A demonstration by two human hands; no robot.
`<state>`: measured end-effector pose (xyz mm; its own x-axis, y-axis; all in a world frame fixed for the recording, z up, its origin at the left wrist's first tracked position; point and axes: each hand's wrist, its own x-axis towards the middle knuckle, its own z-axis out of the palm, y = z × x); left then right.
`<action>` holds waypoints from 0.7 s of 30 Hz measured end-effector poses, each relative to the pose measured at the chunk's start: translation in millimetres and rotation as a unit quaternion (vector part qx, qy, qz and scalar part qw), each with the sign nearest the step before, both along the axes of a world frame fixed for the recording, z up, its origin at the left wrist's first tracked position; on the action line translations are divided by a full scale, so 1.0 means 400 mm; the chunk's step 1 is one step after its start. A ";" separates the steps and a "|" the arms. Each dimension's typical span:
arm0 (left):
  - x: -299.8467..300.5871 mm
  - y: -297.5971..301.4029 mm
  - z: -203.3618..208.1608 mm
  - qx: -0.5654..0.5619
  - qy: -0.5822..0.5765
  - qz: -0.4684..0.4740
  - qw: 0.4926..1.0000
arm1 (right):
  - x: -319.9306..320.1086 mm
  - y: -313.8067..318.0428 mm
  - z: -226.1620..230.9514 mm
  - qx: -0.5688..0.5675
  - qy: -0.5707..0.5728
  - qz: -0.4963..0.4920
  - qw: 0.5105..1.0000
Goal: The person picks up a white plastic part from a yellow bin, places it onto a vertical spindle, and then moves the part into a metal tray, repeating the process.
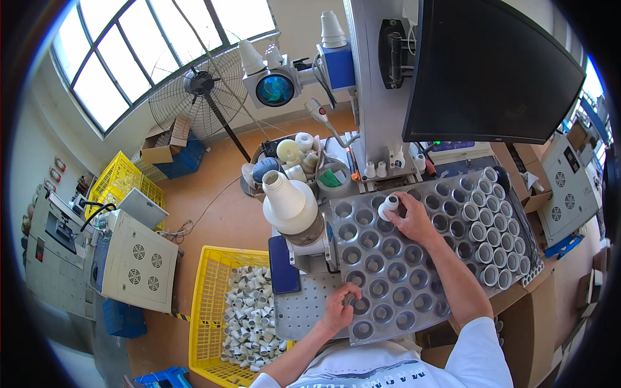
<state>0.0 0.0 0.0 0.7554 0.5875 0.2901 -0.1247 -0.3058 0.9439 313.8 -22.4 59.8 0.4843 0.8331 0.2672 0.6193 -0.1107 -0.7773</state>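
My right hand [414, 218] pinches a small white tapered plastic cup [389, 205] between thumb and fingers, over the upper part of a grey plastic tray [354, 258]. Round pockets cover this tray; those on its left and in its middle hold no cups. White cups [491, 239] stand in rows on its right side. At the tray's lower left edge, my left hand [339, 309] has its fingers curled onto the rim. Left of the tray rises a large white stepped cone [289, 204] on a machine fixture.
A yellow crate [200, 310] full of loose white cups stands at lower left, beside a perforated metal plate [304, 301] and a dark blue flat case [283, 265]. A lens head [275, 89] and black monitor [491, 71] overhang the bench. A fan [199, 84] stands behind.
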 end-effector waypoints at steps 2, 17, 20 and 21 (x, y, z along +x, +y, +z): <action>0.000 0.000 0.014 0.014 0.013 0.003 1.000 | -0.001 0.001 0.002 -0.001 0.001 0.002 1.000; 0.053 0.298 0.509 0.243 -0.321 0.313 0.860 | -0.003 0.000 0.055 0.132 0.245 0.012 0.960; 0.119 0.355 0.616 0.194 -0.195 0.331 0.903 | -0.077 0.045 0.205 0.179 0.233 0.071 0.953; 0.109 0.359 0.634 0.191 -0.195 0.332 0.903 | -0.109 0.064 0.261 0.203 0.219 0.106 0.948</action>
